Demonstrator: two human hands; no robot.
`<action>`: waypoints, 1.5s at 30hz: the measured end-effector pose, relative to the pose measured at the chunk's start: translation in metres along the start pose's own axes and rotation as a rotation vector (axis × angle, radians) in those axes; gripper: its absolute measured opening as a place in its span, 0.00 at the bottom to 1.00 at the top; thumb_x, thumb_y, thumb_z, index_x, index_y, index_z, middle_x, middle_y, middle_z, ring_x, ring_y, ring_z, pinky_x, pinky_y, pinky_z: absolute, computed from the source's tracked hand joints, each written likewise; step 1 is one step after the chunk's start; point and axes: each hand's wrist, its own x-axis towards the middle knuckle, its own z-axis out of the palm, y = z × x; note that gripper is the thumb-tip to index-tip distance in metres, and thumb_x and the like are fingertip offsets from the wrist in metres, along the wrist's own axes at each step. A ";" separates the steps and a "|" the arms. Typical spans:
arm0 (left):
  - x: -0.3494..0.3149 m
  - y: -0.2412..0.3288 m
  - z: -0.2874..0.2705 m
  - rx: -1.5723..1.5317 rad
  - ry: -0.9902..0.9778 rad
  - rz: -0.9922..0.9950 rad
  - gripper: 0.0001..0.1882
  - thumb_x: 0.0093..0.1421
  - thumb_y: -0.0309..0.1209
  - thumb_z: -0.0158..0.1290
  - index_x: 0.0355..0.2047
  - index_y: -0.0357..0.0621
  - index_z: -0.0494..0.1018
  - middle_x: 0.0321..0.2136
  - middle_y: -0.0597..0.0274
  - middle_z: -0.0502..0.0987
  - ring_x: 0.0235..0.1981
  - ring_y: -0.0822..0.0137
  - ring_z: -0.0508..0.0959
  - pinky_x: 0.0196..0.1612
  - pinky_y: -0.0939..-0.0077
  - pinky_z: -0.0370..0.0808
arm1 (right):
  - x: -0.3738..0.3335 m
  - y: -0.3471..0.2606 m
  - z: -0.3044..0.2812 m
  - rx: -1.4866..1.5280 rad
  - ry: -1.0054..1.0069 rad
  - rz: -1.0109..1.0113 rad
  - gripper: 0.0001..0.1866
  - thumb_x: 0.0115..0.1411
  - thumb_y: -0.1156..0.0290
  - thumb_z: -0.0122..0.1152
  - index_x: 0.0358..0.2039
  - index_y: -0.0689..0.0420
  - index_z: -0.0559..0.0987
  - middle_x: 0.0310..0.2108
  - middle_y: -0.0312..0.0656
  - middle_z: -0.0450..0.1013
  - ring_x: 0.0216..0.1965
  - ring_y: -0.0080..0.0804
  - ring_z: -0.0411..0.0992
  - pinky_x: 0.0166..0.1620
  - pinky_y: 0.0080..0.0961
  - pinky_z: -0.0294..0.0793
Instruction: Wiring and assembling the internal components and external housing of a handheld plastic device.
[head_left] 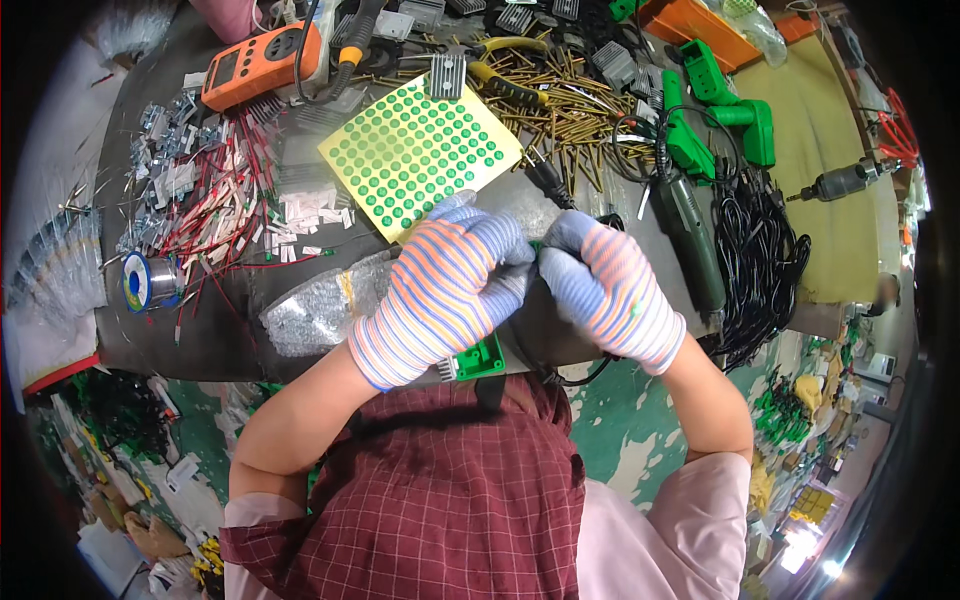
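1. From my end I have both gloved hands over the near side of the table (550,340), the left hand (450,275) and the right hand (615,285) facing each other with their fingertips almost meeting.
2. The left fingers are curled and drawn in toward the thumb. I cannot tell how tightly they close, or on what.
3. The right fingers and thumb are bunched the same way, pointing left. Their grip is hidden from me too.
4. A small green piece (536,244) shows as a sliver right between the two sets of fingertips. I read this gap as the relation that matters: the piece lies to the right of the left hand and to the left of the right hand, with neither clearly nearer. Too little of it shows for me to give its long axis.
5. A green housing (484,360) sits below the left hand, at the table's near edge, partly covered by the glove. The left hand is the nearer one.
6. Beyond the left hand I see a yellow sheet of round green stickers (415,155), its longer sides slanting up to the right. The left fingertips overlap its near edge from my viewpoint; contact I can't confirm.
7. A black plug (548,182) slants down toward the right hand.
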 end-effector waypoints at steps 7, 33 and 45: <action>0.001 0.009 -0.002 -0.232 0.024 -0.191 0.07 0.54 0.31 0.60 0.32 0.43 0.75 0.26 0.55 0.77 0.31 0.53 0.78 0.37 0.63 0.74 | -0.002 0.007 -0.015 0.558 0.091 0.399 0.14 0.63 0.62 0.59 0.25 0.56 0.72 0.18 0.28 0.64 0.15 0.21 0.60 0.21 0.22 0.61; 0.003 0.017 -0.012 -0.311 -0.040 -0.275 0.07 0.57 0.27 0.61 0.34 0.39 0.76 0.29 0.63 0.78 0.33 0.71 0.78 0.49 0.72 0.73 | -0.006 0.022 0.004 -0.747 0.457 -0.567 0.15 0.47 0.68 0.66 0.37 0.55 0.78 0.29 0.41 0.75 0.28 0.42 0.72 0.32 0.33 0.72; 0.002 0.012 -0.003 -0.168 -0.030 -0.198 0.07 0.56 0.26 0.61 0.34 0.40 0.76 0.29 0.59 0.78 0.31 0.64 0.79 0.42 0.73 0.74 | -0.009 0.024 -0.001 1.344 -0.169 0.429 0.13 0.62 0.64 0.56 0.23 0.56 0.72 0.13 0.34 0.59 0.14 0.24 0.58 0.20 0.25 0.59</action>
